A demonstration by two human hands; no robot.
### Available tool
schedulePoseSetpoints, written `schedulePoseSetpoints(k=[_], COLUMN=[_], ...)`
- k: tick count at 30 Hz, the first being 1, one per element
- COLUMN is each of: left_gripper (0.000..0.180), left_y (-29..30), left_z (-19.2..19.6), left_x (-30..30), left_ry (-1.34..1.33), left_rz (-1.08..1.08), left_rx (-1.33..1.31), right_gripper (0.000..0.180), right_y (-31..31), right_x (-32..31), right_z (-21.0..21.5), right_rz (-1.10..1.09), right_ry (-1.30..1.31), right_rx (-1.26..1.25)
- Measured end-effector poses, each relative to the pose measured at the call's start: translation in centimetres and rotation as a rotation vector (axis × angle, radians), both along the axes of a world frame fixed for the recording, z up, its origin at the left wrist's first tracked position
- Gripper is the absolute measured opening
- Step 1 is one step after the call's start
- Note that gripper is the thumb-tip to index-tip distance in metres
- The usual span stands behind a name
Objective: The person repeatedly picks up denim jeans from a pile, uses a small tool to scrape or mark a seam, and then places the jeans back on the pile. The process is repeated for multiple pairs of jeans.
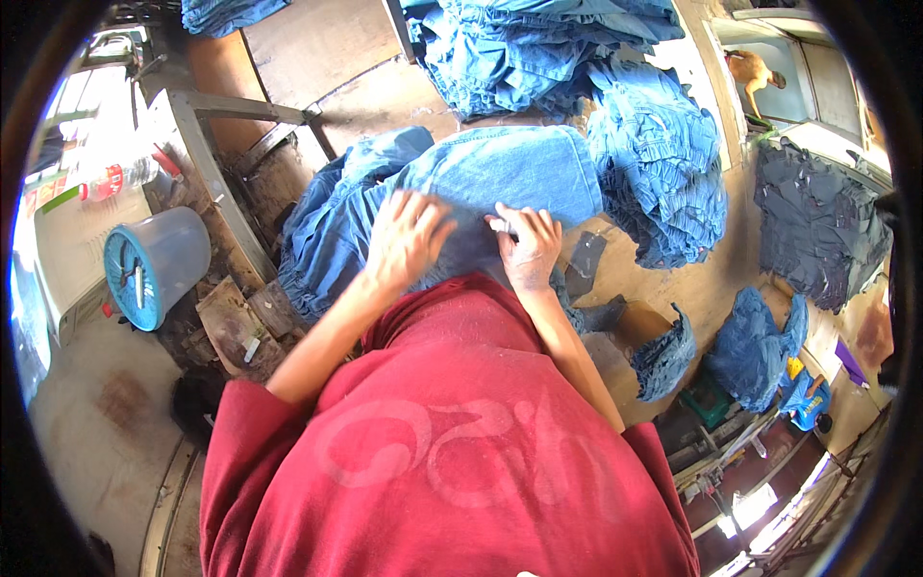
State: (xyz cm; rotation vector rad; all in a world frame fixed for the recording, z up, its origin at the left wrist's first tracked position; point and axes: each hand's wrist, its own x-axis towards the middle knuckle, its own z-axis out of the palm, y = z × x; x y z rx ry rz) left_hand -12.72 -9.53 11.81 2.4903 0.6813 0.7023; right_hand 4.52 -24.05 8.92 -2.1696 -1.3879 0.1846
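Note:
A blue denim garment (519, 159) lies spread in front of me, its paler end to the right. Over its near part my left hand (409, 238) is closed, fingers curled down and slightly blurred. Close by on the right, my right hand (531, 248) is closed too, with something small and whitish by its thumb. A dark, smeared patch (466, 240) shows between both hands; whether it is a held piece or part of the cloth, I cannot tell. What the fingers grip is hidden. More bunched denim (332, 226) lies under and left of the garment.
Stacks of folded denim (538, 58) and gathered denim (659, 159) stand behind and right. Dark garments (817, 221) hang farther right. A clear bucket with a blue lid (159, 269) is left, beside a wooden frame (216, 183). Two other people are at right, one bare-backed (750, 77).

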Motion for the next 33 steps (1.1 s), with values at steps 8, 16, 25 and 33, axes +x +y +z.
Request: schedulePoseSetpoints(k=[8, 16, 25, 33], left_gripper=[0.019, 0.018, 0.020, 0.017], left_y=[-5.1, -7.4, -7.7, -7.6], left_z=[-3.8, -1.2, -0.6, -1.1], left_x=[-2.2, -2.1, -2.0, -1.9], left_ry=[0.188, 0.145, 0.156, 0.218], left_rz=[0.154, 0.248, 0.271, 0.367], left_rx=[-0.002, 0.076, 0.144, 0.155], right_gripper=[0.016, 0.014, 0.030, 0.032], right_y=[-0.6, -1.7, 1.1, 0.4], right_x=[2.1, 3.9, 1.2, 2.7], right_z=[-2.3, 2.3, 1.8, 0.6], right_rz=[0.165, -0.073, -0.251, -0.454], right_ry=[-0.192, 0.304, 1.489, 1.332], right_rx=[0.035, -0.288, -0.432, -0.277])
